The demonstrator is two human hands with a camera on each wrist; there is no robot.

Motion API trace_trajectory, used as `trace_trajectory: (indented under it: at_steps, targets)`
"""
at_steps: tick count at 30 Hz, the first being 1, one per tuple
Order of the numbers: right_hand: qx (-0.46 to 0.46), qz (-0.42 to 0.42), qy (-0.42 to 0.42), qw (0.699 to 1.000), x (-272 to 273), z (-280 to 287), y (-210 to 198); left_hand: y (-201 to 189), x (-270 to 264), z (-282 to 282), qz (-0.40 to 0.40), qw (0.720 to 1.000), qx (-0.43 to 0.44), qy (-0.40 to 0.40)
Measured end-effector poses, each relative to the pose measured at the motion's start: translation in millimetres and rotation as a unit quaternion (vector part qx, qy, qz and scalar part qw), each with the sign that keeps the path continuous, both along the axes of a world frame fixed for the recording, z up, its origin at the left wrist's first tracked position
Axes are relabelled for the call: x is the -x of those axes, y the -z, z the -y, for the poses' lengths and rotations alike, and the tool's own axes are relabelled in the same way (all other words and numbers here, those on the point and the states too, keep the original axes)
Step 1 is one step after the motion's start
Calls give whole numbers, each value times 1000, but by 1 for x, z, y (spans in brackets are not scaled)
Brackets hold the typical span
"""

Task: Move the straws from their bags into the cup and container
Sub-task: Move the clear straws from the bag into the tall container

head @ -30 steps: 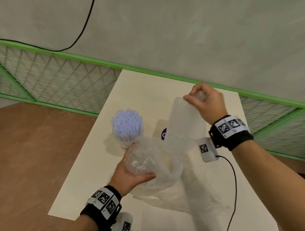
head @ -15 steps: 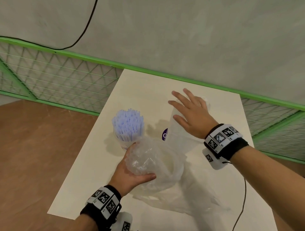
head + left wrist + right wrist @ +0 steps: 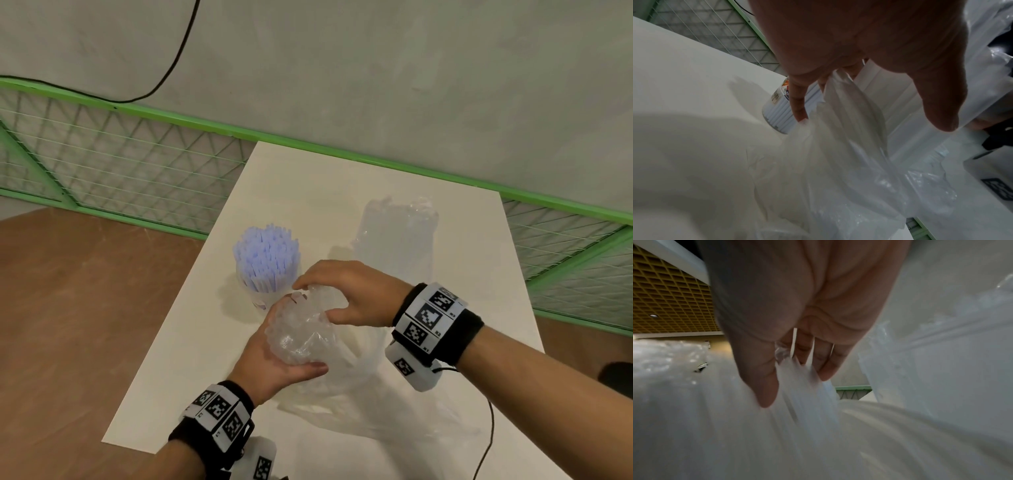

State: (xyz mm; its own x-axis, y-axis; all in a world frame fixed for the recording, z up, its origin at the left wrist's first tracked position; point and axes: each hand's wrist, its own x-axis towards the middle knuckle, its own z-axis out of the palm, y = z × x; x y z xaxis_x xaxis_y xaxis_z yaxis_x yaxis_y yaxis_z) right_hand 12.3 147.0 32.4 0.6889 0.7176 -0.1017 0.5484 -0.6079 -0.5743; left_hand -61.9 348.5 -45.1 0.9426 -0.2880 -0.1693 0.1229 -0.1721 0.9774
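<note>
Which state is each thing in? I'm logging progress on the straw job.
Clear cup of lilac straws: upright, full.
Clear plastic bag of white straws: mouth open, straw ends showing.
Tall clear container: upright, holding straws in plastic.
Left hand: grips the bag.
Right hand: pinches the bag's top.

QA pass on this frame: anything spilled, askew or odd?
Nothing spilled. Purple straws stand upright in their cup. Left hand and right hand both grip the crumpled clear plastic bag; another clear bag stands behind on the white table.
</note>
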Motion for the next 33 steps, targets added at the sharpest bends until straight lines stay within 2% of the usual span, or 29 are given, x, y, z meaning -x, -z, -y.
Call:
trace_trajectory:
  at_steps: [7,14,20,27,33]
  targets:
    - [-72,47,79,993,13,6,17,-1,0,-3,-12,1000,7,-4]
    - [-139,9,158,978,29,0,30,-2,2,-1,-17,1000,3,-12]
    - [-127,49,98,986,23,-2,29,-5,1,0,-6,1000,-6,-9]
    - [-132,11,143,981,27,0,35,-1,2,0,-27,999,7,-23]
    - [-134,112,203,964,32,0,39,0,2,-1,-41,998,20,-37]
